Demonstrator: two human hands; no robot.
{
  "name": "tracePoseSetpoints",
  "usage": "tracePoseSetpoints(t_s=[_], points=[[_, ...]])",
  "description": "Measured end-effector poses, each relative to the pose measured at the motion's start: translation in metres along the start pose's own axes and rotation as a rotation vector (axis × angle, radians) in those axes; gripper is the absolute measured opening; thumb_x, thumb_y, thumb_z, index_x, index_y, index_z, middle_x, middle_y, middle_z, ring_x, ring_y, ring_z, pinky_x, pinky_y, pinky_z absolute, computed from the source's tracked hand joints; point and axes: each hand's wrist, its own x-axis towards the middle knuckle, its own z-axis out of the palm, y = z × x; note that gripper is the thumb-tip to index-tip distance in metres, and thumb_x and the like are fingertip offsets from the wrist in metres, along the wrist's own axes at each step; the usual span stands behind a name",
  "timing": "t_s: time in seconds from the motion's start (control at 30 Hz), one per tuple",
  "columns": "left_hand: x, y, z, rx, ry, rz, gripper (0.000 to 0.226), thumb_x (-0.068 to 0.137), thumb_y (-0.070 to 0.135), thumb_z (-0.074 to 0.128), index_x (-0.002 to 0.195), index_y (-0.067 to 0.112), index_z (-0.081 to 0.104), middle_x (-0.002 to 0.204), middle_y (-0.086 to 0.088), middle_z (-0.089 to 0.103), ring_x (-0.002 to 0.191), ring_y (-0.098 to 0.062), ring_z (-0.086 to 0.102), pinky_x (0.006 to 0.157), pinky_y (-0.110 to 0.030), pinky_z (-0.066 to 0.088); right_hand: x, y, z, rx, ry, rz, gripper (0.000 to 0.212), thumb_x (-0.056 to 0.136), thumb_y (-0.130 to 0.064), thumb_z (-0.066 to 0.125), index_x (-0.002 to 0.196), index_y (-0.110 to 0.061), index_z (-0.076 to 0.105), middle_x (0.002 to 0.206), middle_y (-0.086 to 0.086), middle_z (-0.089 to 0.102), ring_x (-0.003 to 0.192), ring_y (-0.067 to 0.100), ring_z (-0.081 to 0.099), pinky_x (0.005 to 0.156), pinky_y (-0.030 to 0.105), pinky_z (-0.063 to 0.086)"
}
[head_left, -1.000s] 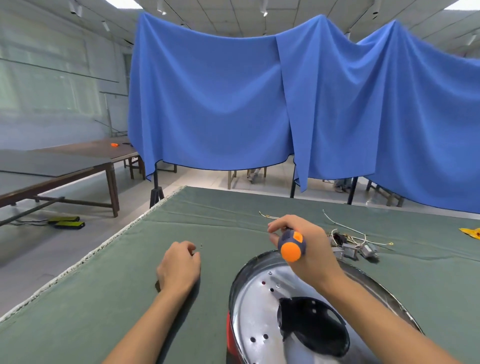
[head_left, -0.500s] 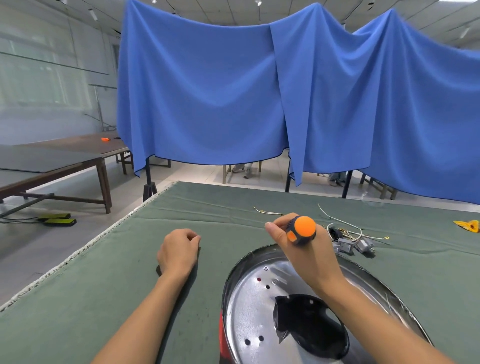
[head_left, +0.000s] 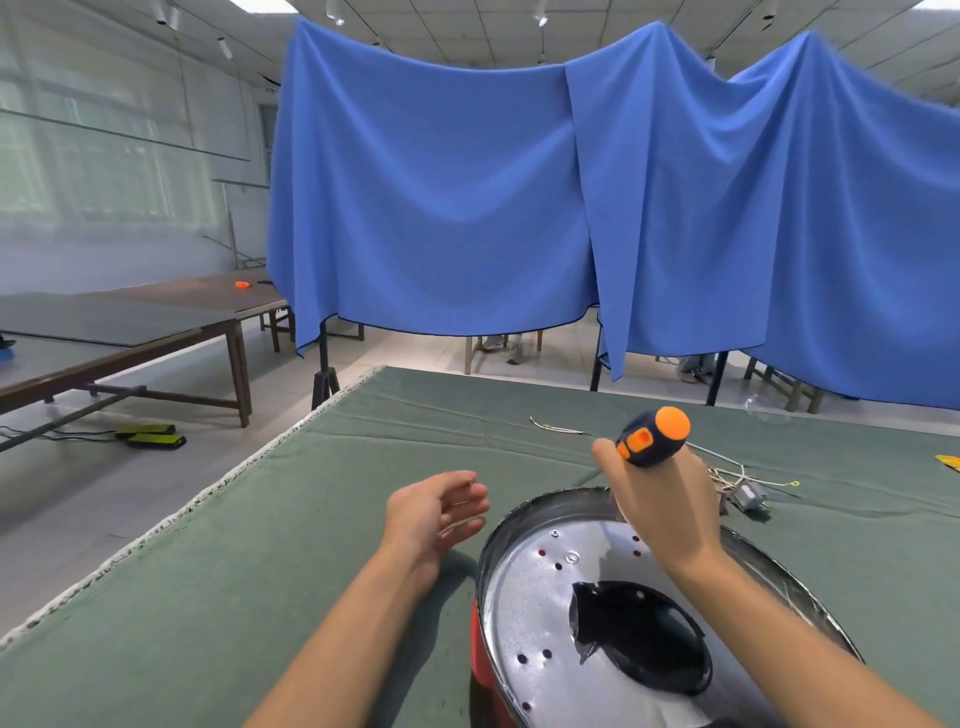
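Note:
A round metal appliance base (head_left: 535, 613) with a red side, several screw holes and a large black opening lies upside down on the green table (head_left: 260, 571). My right hand (head_left: 660, 509) hovers over its far rim and grips a screwdriver (head_left: 652, 436) with a dark blue and orange handle, butt end up; the shaft is hidden behind the hand. My left hand (head_left: 434, 512) is raised just left of the base, palm turned right, fingers loosely spread and holding nothing.
Loose wires and small grey parts (head_left: 743, 488) lie on the cloth behind the base. A yellow item (head_left: 948, 461) sits at the right edge. Blue curtains (head_left: 519, 208) hang behind the table. A long wooden table (head_left: 130, 332) stands at left, past the table's left edge.
My left hand lifted off the cloth and opened its fingers toward the base. My right hand tilted the screwdriver handle up and to the right.

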Motion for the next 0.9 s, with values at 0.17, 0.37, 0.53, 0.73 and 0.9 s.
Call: tracePoseSetpoints(t_s=[0.17, 0.37, 0.53, 0.73, 0.9], points=[[0.004, 0.000, -0.009, -0.178, 0.024, -0.149, 0.011, 0.089, 0.003, 0.056, 0.081, 0.001, 0.063, 0.060, -0.009, 0.069, 0.059, -0.021, 0.068, 0.047, -0.025, 0.056, -0.002, -0.004, -0.002, 0.482, -0.098, 0.136, 0.030, 0.082, -0.021, 0.062, 0.057, -0.006, 0.056, 0.051, 0.012, 0.061, 0.043, 0.021, 0.056, 0.041, 0.027, 0.046], [0.008, 0.001, -0.013, -0.333, 0.039, -0.191, 0.016, 0.095, 0.005, 0.050, 0.082, 0.001, 0.058, 0.075, -0.013, 0.070, 0.090, -0.027, 0.063, 0.085, -0.040, 0.052, -0.007, -0.010, -0.002, 0.697, -0.151, 0.095, 0.036, 0.087, -0.021, 0.063, 0.054, -0.009, 0.061, 0.051, 0.016, 0.062, 0.039, 0.023, 0.057, 0.037, 0.027, 0.046], [0.009, 0.004, -0.016, -0.313, 0.092, -0.196, 0.018, 0.097, 0.005, 0.047, 0.081, 0.002, 0.056, 0.104, -0.016, 0.062, 0.099, -0.028, 0.057, 0.087, -0.039, 0.046, -0.006, -0.012, -0.003, 0.783, -0.109, 0.104, 0.039, 0.088, -0.021, 0.062, 0.049, -0.019, 0.064, 0.048, 0.013, 0.060, 0.036, 0.021, 0.054, 0.035, 0.025, 0.043], [0.004, 0.005, -0.012, -0.342, 0.009, -0.238, 0.018, 0.093, -0.001, 0.049, 0.078, -0.003, 0.058, 0.072, -0.018, 0.068, 0.077, -0.030, 0.066, 0.091, -0.041, 0.048, -0.007, -0.014, -0.001, 0.858, -0.149, 0.141, 0.041, 0.089, -0.019, 0.060, 0.048, -0.018, 0.064, 0.047, 0.012, 0.059, 0.034, 0.020, 0.053, 0.033, 0.023, 0.041], [0.002, 0.004, -0.007, -0.368, 0.000, -0.223, 0.018, 0.092, -0.003, 0.049, 0.078, -0.006, 0.059, 0.062, -0.019, 0.068, 0.050, -0.028, 0.068, 0.080, -0.043, 0.049, -0.007, -0.015, -0.004, 0.868, -0.148, 0.142, 0.035, 0.090, -0.017, 0.060, 0.056, -0.010, 0.060, 0.047, 0.013, 0.059, 0.034, 0.020, 0.053, 0.034, 0.023, 0.041]])
